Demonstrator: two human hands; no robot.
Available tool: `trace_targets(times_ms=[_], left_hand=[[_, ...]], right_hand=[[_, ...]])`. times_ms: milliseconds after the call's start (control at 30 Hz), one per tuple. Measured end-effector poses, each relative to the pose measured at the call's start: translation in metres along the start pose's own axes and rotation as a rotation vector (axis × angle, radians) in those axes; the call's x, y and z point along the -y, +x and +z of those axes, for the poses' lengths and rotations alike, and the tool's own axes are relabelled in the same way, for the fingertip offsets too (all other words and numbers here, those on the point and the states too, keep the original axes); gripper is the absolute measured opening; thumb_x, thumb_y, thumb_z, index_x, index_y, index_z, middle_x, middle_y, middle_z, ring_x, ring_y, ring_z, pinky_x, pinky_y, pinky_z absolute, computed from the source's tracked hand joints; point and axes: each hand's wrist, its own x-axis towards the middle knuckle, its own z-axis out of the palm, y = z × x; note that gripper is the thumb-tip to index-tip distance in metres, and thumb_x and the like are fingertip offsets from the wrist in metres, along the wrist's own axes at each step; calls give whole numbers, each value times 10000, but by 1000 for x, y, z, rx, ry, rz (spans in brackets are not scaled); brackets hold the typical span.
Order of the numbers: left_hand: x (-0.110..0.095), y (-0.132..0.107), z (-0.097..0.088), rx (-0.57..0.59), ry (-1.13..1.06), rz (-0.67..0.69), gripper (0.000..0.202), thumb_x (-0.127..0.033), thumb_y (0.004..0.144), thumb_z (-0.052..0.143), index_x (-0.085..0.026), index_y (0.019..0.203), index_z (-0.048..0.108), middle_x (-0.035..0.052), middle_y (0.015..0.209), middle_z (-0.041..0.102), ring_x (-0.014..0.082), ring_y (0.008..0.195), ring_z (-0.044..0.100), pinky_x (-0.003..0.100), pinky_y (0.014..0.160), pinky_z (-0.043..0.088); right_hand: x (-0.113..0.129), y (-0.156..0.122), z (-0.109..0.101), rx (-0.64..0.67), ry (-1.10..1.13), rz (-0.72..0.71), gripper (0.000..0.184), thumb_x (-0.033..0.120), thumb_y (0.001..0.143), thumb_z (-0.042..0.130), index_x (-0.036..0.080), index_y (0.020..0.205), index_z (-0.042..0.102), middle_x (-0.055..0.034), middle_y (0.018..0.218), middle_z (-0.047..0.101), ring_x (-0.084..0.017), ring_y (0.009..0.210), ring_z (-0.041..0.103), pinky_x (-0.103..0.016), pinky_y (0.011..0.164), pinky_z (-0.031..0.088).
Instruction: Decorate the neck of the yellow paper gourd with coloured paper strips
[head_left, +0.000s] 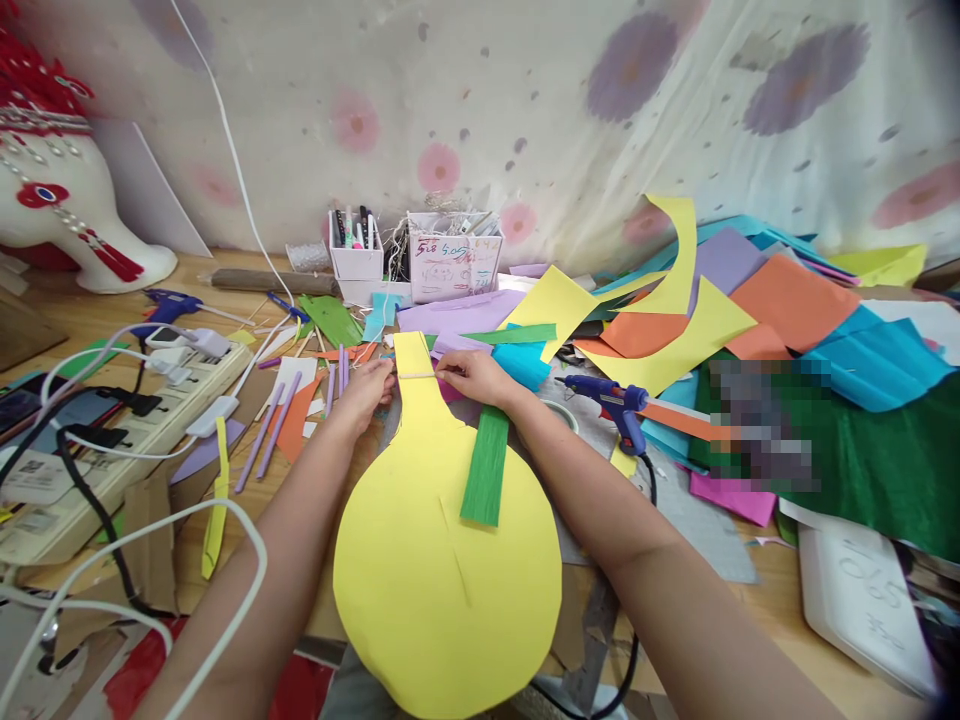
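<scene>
A large yellow paper cutout (450,620), round with a narrow neck, lies in front of me, its neck pointing away. Across that neck runs a thin pale strip (417,376); whether it is string or a slim stick I cannot tell. My left hand (366,390) pinches its left end beside the neck. On the other side, my right hand (472,376) is closed on the right end with thumb and fingertips. A green paper strip (486,468) rests on the round part, below my right wrist.
A blue glue gun (616,402) stands right of my right forearm, with its cable running down. Coloured paper (795,300) is heaped at the back right. A power strip (112,480) with cables lies left; a white cable loops near my left forearm. Pen boxes (456,268) stand behind.
</scene>
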Motion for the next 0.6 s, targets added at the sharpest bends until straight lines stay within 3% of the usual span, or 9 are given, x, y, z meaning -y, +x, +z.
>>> trace_targets(times_ms=[300, 600], left_hand=[[-4, -6, 4, 92, -9, 16, 274, -220, 849, 439, -164, 586, 386, -72, 463, 288, 25, 364, 265, 142, 354, 217], [1, -4, 4, 121, -27, 39, 277, -250, 822, 485, -168, 586, 365, -72, 467, 302, 23, 364, 272, 142, 353, 227]], right_hand=[[-2, -1, -1, 21, 59, 39, 174, 220, 827, 502, 146, 853, 658, -26, 804, 670, -129, 729, 553, -226, 657, 360], [-3, -2, -2, 24, 57, 42, 169, 224, 824, 504, 146, 840, 653, -22, 784, 658, -122, 709, 534, -223, 643, 347]])
